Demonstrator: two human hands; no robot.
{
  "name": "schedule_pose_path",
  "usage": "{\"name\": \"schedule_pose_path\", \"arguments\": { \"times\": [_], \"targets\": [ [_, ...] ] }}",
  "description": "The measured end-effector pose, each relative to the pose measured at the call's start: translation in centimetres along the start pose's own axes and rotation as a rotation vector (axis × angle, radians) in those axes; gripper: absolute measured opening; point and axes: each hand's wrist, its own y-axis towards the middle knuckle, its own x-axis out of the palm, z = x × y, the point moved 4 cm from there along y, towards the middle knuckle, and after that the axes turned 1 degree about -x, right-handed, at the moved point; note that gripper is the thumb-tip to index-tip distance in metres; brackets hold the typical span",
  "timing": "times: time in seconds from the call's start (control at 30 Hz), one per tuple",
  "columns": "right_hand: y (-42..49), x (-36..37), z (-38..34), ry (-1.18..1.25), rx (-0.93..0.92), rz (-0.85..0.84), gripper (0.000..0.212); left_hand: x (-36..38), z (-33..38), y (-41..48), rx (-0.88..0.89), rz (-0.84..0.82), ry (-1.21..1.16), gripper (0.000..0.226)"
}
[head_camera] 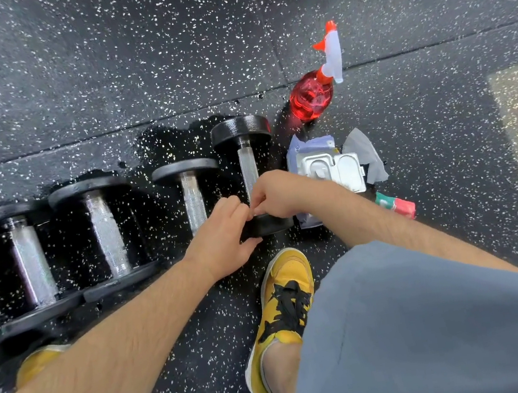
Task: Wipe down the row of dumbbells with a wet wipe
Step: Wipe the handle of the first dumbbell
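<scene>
Together at the rightmost knurled-handled dumbbell (248, 165): its round black near head is gripped by the left hand (220, 238); what is pinched by the right hand (278, 195) cannot be told.

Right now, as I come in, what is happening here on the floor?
A person crouches over a row of dumbbells on a floor that looks wet around them. Both hands are at the near end of the rightmost dumbbell. The left hand holds its near head. The right hand has its fingers curled where bar meets head; whether they pinch a wipe I cannot tell. A wipes pack, a grey wipe and a red spray bottle are beside it.
</scene>
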Motion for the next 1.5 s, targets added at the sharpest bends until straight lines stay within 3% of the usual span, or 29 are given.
{"name": "schedule_pose_path", "arguments": {
  "times": [0.13, 0.27, 0.33, 0.43, 0.5, 0.57, 0.63, 0.8, 0.9, 1.0, 1.27, 1.5],
  "targets": [
    [-0.4, -0.1, 1.3, 0.097, 0.035, 0.046, 0.011, -0.2, -0.1, -0.2, 0.002, 0.01, -0.005, 0.039],
    [-0.5, -0.8, 2.4, -0.022, 0.062, -0.017, 0.01, 0.0, 0.0, 0.0, -0.001, 0.008, 0.005, 0.039],
    [-0.6, -1.6, 3.0, -0.011, 0.071, 0.029, 0.012, 0.1, 0.0, 0.0, 0.0, 0.003, 0.004, 0.038],
    [-0.8, -2.6, 4.2, 0.21, 0.116, 0.22, 0.016, 0.0, -0.1, 0.1, 0.006, 0.004, -0.005, 0.037],
    [-0.3, -3.2, 3.9, 0.329, 0.085, 0.468, 0.016, -0.1, -0.1, 0.0, 0.008, 0.009, 0.001, 0.038],
    [0.2, -3.4, 3.1, 0.376, 0.041, 0.742, 0.014, 0.0, 0.0, 0.1, 0.007, 0.007, 0.01, 0.038],
    [1.2, -2.6, 2.0, 0.347, 0.03, 0.874, 0.015, 0.1, 0.0, 0.1, 0.002, 0.005, 0.018, 0.039],
    [2.4, -0.4, 0.1, 0.504, 0.003, 0.941, 0.029, 0.1, 0.1, 0.2, -0.011, -0.025, 0.052, 0.04],
    [2.5, 0.4, 0.8, 0.799, 0.142, 0.994, 0.014, 0.2, 0.1, 0.2, -0.011, -0.024, 0.053, 0.04],
    [3.3, 0.7, 1.3, 0.963, 0.286, 0.964, 0.03, 0.3, 0.2, 0.4, -0.018, -0.029, 0.048, 0.04],
    [5.5, 0.2, 0.2, 0.939, 0.344, 0.825, 0.03, 0.1, 0.3, 0.4, 0.0, -0.013, 0.034, 0.037],
    [4.7, 1.3, -0.2, 0.765, 0.382, 0.847, 0.026, 0.1, 0.0, 0.2, 0.013, -0.003, 0.021, 0.037]
  ]
}}
